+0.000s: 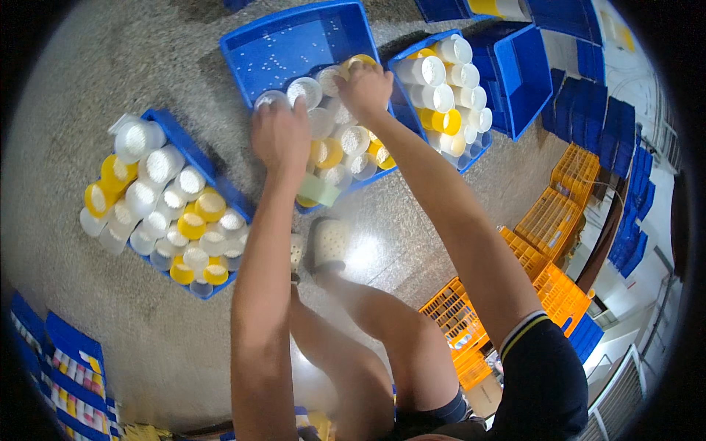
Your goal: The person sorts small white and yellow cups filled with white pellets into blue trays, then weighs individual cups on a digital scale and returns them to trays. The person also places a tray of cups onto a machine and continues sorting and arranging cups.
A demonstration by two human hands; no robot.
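Note:
A blue crate [294,45] stands on the floor ahead of me, its far part holding only scattered white bits. Rows of translucent white and yellow cups with white pellets inside fill its near part. My left hand [282,136] has its fingers curled round a white cup [271,98] at the row's left end; its fingertips are partly hidden. On the right, my right hand [366,90] grips a yellow cup [360,61] by the crate's right wall. Between the hands lies another white cup [304,92]. A pale green block [318,190] rests at the crate's near edge.
To the left, a blue crate [193,154] is heaped with similar cups; another loaded crate [476,156] stands right, beside a blue bin [523,77]. Orange crates [553,209] and stacked blue bins [588,110] line the right. Blue containers [73,375] with colourful items sit lower left.

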